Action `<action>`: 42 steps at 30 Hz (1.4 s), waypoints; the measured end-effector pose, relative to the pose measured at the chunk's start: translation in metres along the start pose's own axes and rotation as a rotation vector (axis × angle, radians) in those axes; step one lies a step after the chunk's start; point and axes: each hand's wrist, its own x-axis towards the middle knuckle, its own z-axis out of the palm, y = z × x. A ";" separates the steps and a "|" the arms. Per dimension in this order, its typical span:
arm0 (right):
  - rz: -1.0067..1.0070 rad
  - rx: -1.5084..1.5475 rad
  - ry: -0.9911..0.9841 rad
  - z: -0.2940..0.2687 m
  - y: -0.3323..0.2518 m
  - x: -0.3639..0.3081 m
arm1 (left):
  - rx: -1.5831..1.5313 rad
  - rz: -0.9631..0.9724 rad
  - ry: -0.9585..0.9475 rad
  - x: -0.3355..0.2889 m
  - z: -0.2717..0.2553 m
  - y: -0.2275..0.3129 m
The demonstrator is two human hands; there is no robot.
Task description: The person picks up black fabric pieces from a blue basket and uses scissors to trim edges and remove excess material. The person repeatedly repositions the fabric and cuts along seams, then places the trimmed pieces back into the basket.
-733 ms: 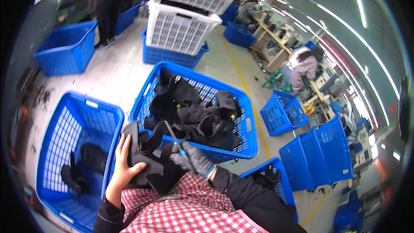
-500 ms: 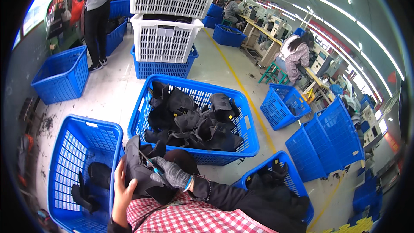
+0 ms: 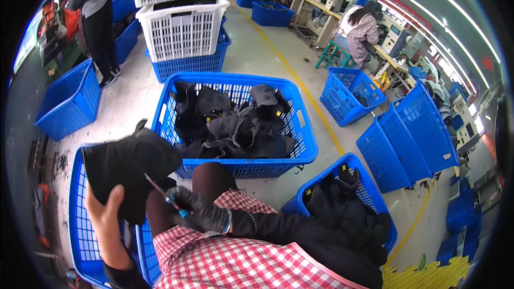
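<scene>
My bare left hand (image 3: pixel 107 222) grips a soft black piece, seemingly a shoe upper (image 3: pixel 131 163), and holds it over the blue basket (image 3: pixel 76 219) on the left. Its thumb lies against the near side; the other fingers are mostly hidden. My right hand (image 3: pixel 201 211), in a grey glove, is closed around small scissors (image 3: pixel 157 186) with teal handles. Their thin blades point up and left, close to the upper. In front of my knees, a large blue basket (image 3: pixel 241 169) holds a heap of similar black uppers (image 3: pixel 235 123).
More black pieces fill a blue basket (image 3: pixel 383 195) by my right elbow. Beyond the large basket stand stacked white crates (image 3: pixel 184 32). Nested blue baskets (image 3: pixel 412 134) lean at the right. One person (image 3: pixel 358 29) sits at a workbench; another (image 3: pixel 99 16) stands at the far left.
My left hand has carried the black upper left and up, away from my lap. My right hand with the scissors has shifted slightly down and left. The view has tilted.
</scene>
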 end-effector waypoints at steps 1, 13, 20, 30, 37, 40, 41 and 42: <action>0.079 -0.017 0.021 -0.004 0.000 -0.003 | 0.070 -0.029 -0.006 0.009 -0.009 0.000; 0.948 0.403 -0.152 -0.011 0.054 -0.049 | 0.308 -0.213 -0.267 0.022 -0.093 -0.219; 1.046 0.332 0.010 0.019 0.062 -0.043 | 0.340 -0.288 -0.259 0.006 -0.102 -0.203; 0.830 -0.111 -0.246 0.026 0.077 -0.031 | 0.280 -0.273 -0.235 -0.003 -0.119 -0.218; 0.710 -0.258 -0.311 0.034 0.075 -0.024 | 0.269 -0.300 -0.224 -0.006 -0.115 -0.212; 0.637 -0.333 -0.316 0.038 0.073 -0.026 | 0.231 -0.296 -0.232 -0.008 -0.116 -0.211; 0.591 -0.372 -0.317 0.039 0.072 -0.027 | 0.223 -0.301 -0.232 -0.008 -0.116 -0.211; 0.545 -0.411 -0.317 0.040 0.071 -0.028 | 0.222 -0.320 -0.237 -0.009 -0.116 -0.211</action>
